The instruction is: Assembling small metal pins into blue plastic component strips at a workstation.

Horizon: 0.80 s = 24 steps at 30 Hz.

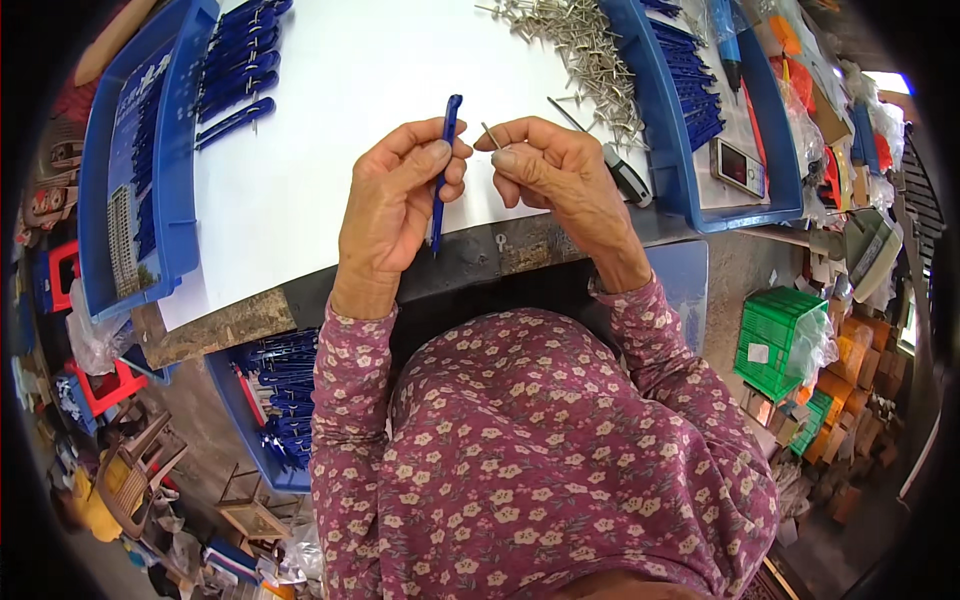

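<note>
My left hand [385,195] pinches a slim blue plastic piece [446,140] between thumb and fingers, standing nearly upright over the white tabletop [350,60]. Close beside it, my right hand [570,175] grips a small metal pin [489,133] between thumb and forefinger. The pin's tip points toward the blue piece but stays apart from it. A heap of similar silvery pins [590,60] lies beyond my right hand. At the far left of the white surface, several more blue pieces [238,70] are laid in a column, some with metal parts sticking out.
Blue trays stand at left [180,230] and right [680,190], holding blue pieces; a mobile phone [738,166] lies in the right one. A dark-and-white tool [627,177] rests by my right wrist. Another blue bin [245,410] sits below. Another person's arm [112,40] shows upper left.
</note>
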Tool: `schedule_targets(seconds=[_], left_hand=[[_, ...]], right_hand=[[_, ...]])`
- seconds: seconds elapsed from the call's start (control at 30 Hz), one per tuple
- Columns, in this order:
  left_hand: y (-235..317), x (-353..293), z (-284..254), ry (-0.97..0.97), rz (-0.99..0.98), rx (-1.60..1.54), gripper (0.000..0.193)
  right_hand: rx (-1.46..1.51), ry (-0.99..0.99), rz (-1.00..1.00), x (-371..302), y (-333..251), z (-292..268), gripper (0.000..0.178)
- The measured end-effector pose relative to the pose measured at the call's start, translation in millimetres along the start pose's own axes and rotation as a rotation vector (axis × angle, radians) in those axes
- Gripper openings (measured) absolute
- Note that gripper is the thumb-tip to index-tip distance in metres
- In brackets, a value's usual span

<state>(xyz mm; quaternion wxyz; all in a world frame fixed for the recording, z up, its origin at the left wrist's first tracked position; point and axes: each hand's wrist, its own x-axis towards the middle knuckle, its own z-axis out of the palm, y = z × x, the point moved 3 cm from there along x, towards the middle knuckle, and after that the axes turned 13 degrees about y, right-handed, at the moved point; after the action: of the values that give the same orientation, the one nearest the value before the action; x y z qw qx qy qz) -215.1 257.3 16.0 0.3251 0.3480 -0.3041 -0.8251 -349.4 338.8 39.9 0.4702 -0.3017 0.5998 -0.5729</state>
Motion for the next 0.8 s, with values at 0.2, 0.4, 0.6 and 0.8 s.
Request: schedule_targets(seconds=[0.2,0.4,0.6,0.8], left_hand=[[7,1,-5,0.005,-0.004,0.002,0.025],[3,8,-14,-0.100,-0.157,-0.140,0.027],[-2,15,-20,-0.129,-0.209,-0.207,0.025],[-4,15,-20,-0.151,-0.221,-0.182,0.025]], right_hand=[[0.037,0.002,0.012,3,-4,11,0.024],[0.065,-0.056,0.040,10,7,11,0.024],[0.009,-0.075,0.027,11,8,10,0.028],[-0.026,-0.071,0.003,11,5,8,0.029]])
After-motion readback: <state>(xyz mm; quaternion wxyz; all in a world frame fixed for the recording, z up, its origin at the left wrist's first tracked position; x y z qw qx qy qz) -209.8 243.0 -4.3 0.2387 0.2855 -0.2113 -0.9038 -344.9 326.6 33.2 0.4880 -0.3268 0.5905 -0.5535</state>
